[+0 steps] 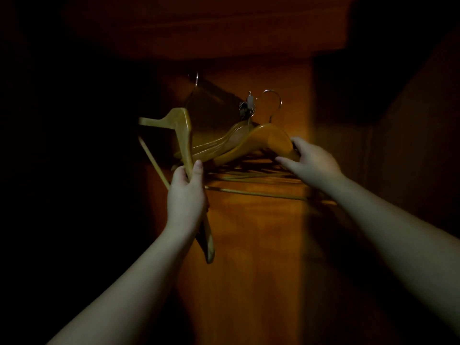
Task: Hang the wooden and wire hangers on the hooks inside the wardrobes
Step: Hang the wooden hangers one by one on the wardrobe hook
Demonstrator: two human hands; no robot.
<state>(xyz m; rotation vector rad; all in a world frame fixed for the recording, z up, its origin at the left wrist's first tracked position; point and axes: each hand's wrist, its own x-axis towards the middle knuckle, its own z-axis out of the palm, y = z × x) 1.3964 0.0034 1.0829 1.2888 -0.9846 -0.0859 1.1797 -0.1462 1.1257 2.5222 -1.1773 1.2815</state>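
Observation:
I look into a dim wardrobe with a lit wooden back panel [249, 245]. My left hand [186, 195] grips a pale wooden hanger [183, 135] by one arm, holding it nearly upright with its lower end below my wrist. Several wooden hangers [258, 140] hang bunched together at the centre from a small hook [249, 102], and one metal hanger hook [273, 100] stands free above them. My right hand [313, 163] holds the right end of the front hanger in that bunch, fingers curled over it. Their thin lower bars [249, 179] spread out beneath.
A dark wire hanger [199, 95] hangs at the upper left of the panel. A wooden shelf or top board [224, 33] runs overhead. The wardrobe's left side is black and unreadable; a dark side wall [410, 145] closes the right.

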